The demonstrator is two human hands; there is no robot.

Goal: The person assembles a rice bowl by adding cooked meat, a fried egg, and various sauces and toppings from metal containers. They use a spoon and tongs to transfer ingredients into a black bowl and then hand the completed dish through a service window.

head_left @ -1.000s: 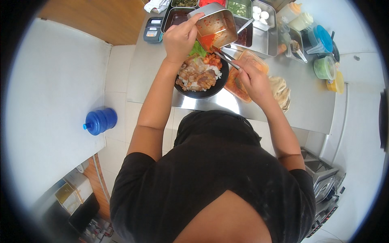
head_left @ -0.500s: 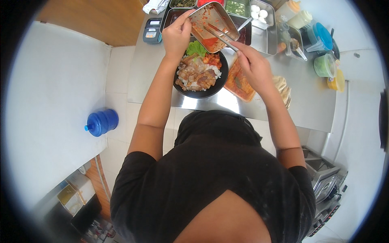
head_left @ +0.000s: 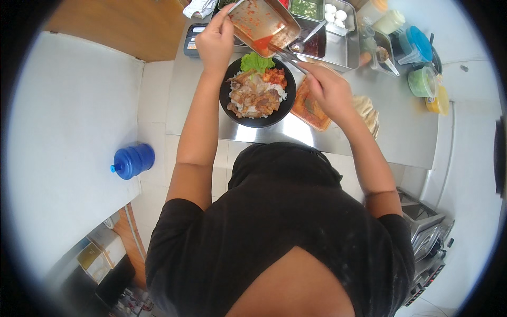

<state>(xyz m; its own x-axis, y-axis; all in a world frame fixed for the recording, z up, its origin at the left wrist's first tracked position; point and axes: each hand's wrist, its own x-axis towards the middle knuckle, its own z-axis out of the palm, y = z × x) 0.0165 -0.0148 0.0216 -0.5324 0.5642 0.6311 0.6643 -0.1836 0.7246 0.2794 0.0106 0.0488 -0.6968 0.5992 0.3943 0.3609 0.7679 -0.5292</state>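
Observation:
My left hand (head_left: 217,45) grips a rectangular steel pan (head_left: 272,20) by its left edge, tilted above the far side of the bowl. Red sauce and scraps coat the pan's inside, with reddish liquid pooled at its near corner. Closed around metal tongs (head_left: 290,56), my right hand (head_left: 330,91) has their tips at that corner. Below, a black bowl (head_left: 224,103) holds white rice (head_left: 275,103), browned sliced meat (head_left: 252,95), green lettuce (head_left: 257,63) and a red kimchi-like heap (head_left: 274,77).
Right of the bowl lies a flat container of orange-red food (head_left: 310,108), beside a pale cloth or glove (head_left: 366,112). Behind stand steel trays, one with eggs (head_left: 336,16), another with a spoon (head_left: 309,38). Tubs and bottles line the right; a small device (head_left: 192,41) sits left.
The pan has shifted left and away, uncovering the spoon in the tray behind. The tongs' tips have come down to the pan's near corner. The bowl sits slightly further left.

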